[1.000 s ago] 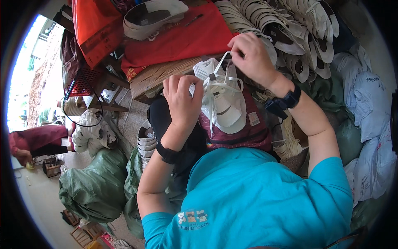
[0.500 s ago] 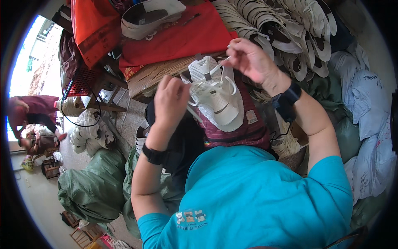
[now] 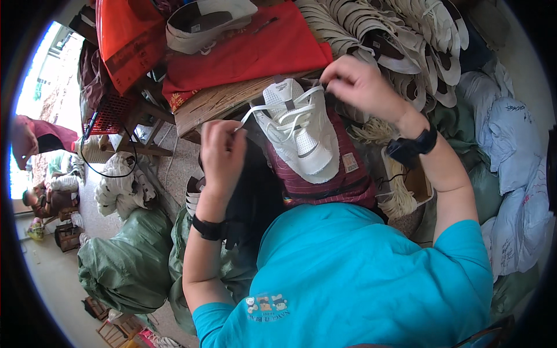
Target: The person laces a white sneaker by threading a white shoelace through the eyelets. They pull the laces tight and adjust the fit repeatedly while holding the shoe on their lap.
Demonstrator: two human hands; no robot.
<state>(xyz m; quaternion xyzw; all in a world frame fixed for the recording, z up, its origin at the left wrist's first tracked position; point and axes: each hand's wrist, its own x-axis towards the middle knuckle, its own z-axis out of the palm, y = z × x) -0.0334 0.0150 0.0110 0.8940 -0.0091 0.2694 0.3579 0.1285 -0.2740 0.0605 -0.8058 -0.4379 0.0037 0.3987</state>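
Note:
A white shoe upper (image 3: pixel 313 148) with a perforated tongue lies on a maroon striped cushion or bag (image 3: pixel 357 188) before me. Its white shoelace (image 3: pixel 294 119) crosses the tongue in loose rows. One end of the lace runs left to my left hand (image 3: pixel 222 153), whose fingers are closed on it. To the right, the other end reaches the fingertips of my right hand (image 3: pixel 364 87), which is slightly blurred and curled, pinching the lace. Both hands are apart from the upper itself.
Beyond the upper stands a wooden table (image 3: pixel 212 110) with a red cloth (image 3: pixel 249 55) and stacked pale pieces (image 3: pixel 212 17). Rows of shoe uppers (image 3: pixel 400 46) are piled far right. A box of laces (image 3: pixel 406 197) sits right; green sacks (image 3: pixel 127 261) lie left. Another person (image 3: pixel 43 139) is far left.
My hands have moved apart, the left one outward and down, the right one slightly outward. The lace loops that stood up over the upper are now drawn flatter and stretched to both sides.

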